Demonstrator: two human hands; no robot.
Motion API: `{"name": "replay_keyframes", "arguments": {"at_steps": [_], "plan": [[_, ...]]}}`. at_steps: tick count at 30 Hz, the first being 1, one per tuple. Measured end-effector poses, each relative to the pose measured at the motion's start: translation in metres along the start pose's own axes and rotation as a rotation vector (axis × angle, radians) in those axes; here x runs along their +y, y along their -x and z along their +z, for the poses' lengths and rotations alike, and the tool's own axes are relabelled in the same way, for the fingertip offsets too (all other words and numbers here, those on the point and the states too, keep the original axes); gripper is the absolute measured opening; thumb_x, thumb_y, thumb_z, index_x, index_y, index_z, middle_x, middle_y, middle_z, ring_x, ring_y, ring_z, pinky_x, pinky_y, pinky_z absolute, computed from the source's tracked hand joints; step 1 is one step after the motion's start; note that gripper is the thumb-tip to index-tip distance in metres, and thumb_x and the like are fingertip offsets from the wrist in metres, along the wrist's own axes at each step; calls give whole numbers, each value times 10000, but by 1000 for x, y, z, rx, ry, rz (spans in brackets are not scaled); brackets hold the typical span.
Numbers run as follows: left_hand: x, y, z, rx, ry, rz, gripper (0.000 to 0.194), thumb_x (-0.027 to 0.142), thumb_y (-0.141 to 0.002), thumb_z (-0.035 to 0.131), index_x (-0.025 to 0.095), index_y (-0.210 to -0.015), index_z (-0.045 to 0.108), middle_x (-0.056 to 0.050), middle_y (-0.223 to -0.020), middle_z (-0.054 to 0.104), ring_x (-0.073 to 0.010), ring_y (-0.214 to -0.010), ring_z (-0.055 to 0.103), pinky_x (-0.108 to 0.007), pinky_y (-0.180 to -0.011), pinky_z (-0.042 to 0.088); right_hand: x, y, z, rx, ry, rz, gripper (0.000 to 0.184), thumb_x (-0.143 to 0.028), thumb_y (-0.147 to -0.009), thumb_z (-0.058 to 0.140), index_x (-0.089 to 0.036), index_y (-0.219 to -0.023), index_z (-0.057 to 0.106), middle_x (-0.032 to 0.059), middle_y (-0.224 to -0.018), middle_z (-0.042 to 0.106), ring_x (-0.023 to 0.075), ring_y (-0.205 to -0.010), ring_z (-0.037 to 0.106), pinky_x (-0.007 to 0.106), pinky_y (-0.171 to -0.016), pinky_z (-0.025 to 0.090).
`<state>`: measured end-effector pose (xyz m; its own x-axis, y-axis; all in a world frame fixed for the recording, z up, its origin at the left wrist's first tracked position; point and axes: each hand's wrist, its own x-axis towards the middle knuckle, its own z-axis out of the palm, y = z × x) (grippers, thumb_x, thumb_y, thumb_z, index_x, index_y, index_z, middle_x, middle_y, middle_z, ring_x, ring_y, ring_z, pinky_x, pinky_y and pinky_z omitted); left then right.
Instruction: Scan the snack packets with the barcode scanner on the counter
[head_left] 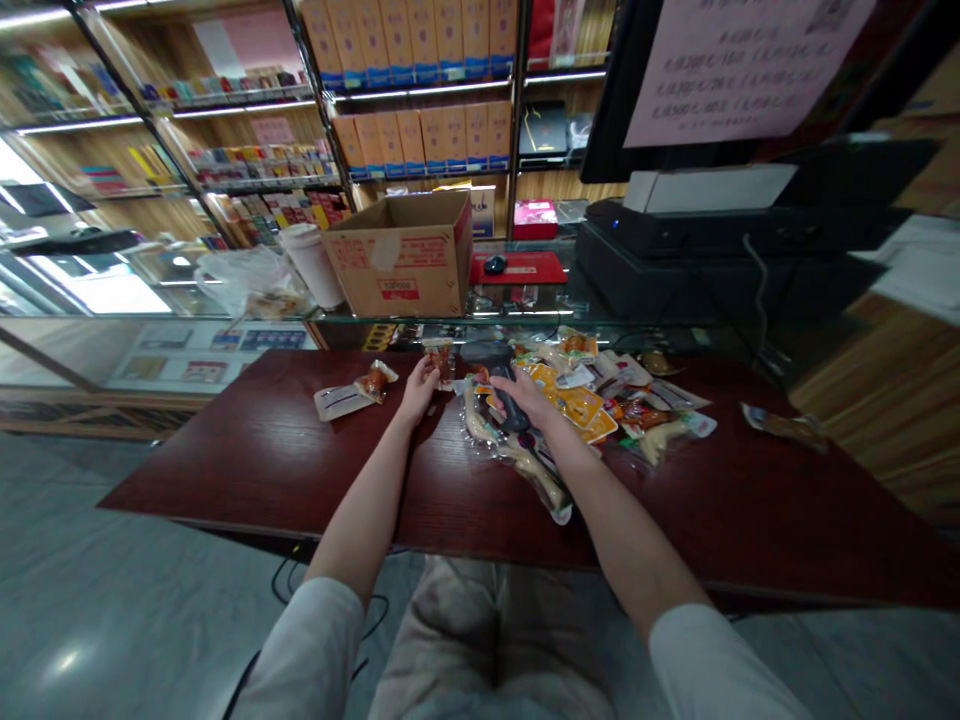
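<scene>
One vacuum-sealed snack packet [354, 392] lies apart on the dark red wooden counter [225, 465], at 9 o'clock from the left hand [418, 392], while most packets remain heaped in a pile [577, 405] at its 3 o'clock. That hand is closed in a pinch on a small packet [441, 362] at its 12 o'clock. The right hand [529, 395] lies over what looks like a black handheld barcode scanner [477, 352], fingers extended; whether it grips, I cannot tell. Another packet [784, 425] sits alone at the right hand's 3 o'clock.
</scene>
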<state>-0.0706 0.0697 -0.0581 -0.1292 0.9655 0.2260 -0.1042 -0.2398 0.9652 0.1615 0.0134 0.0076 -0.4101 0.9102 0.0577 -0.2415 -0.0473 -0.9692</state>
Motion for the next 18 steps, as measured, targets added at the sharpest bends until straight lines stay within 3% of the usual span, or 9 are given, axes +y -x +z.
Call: {"name": "replay_keyframes", "arguments": {"at_steps": [3, 8, 10, 14, 18], "plan": [[4, 3, 3, -36, -89, 2, 580, 378, -773, 732, 136, -1283, 597, -109, -1115, 716, -242, -1048, 669, -416, -988, 508, -2, 2, 1, -15, -19, -1, 427, -441, -709, 736, -194, -999, 541, -79, -556, 554, 74, -405, 445, 191, -363, 378], [23, 14, 9, -227, -226, 105, 513, 415, -826, 637, 137, -1258, 637, -105, -1196, 707, -261, -1127, 649, -405, -1039, 469, -4, 2, 1, -15, 5, 19, 401, -469, -705, 736, -208, -916, 516, -94, -475, 499, 79, -376, 432, 191, -363, 372], [29, 15, 11, -243, -240, 114, 494, 407, -828, 627, 145, -1246, 644, -102, -1204, 708, -263, -1132, 649, -392, -1033, 472, -3, 1, 1, -10, 5, 22, 404, -475, -701, 737, -215, -902, 504, -95, -477, 498, 80, -367, 429, 192, -359, 365], [37, 11, 2, -55, -379, 76, 428, 295, -830, 627, 126, -1222, 645, -137, -1135, 718, -272, -1050, 676, -408, -998, 485, -3, 0, 0, 51, -10, 21, 385, -453, -687, 727, -211, -893, 510, -70, -548, 563, 78, -384, 454, 194, -354, 363], [53, 12, -26, 131, -733, 18, 379, 235, -846, 603, 111, -1201, 655, -203, -1152, 686, -359, -1135, 629, -499, -1046, 424, -5, 2, -2, 77, -12, 48, 336, -424, -724, 685, -193, -918, 538, -72, -508, 544, 85, -388, 461, 195, -368, 365]]}}
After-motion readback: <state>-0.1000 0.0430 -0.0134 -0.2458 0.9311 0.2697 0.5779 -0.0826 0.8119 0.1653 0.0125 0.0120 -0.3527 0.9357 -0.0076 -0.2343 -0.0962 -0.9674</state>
